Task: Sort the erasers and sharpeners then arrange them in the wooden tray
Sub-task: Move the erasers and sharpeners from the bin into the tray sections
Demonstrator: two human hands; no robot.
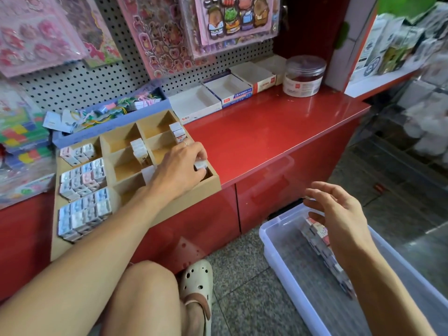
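The wooden tray [213, 184] with several compartments sits on the red counter at the left. Its left column holds rows of wrapped erasers [82, 177]; a few more erasers [140, 149] stand in the middle and at the back right [176, 130]. My left hand [180, 163] reaches over the tray's front right compartment and pinches a small white eraser [201, 164] in its fingertips. My right hand [339, 214] hovers with relaxed, spread fingers above a clear plastic bin [274, 251] on the floor, which holds a line of loose erasers [317, 236].
Behind the tray lies a blue tray [72, 139] of small tagged items, then white cardboard boxes [194, 105] and a clear jar [304, 76] along the pegboard wall. Sticker sheets hang above. My knee and a cream shoe [197, 282] are on the tiled floor below the counter.
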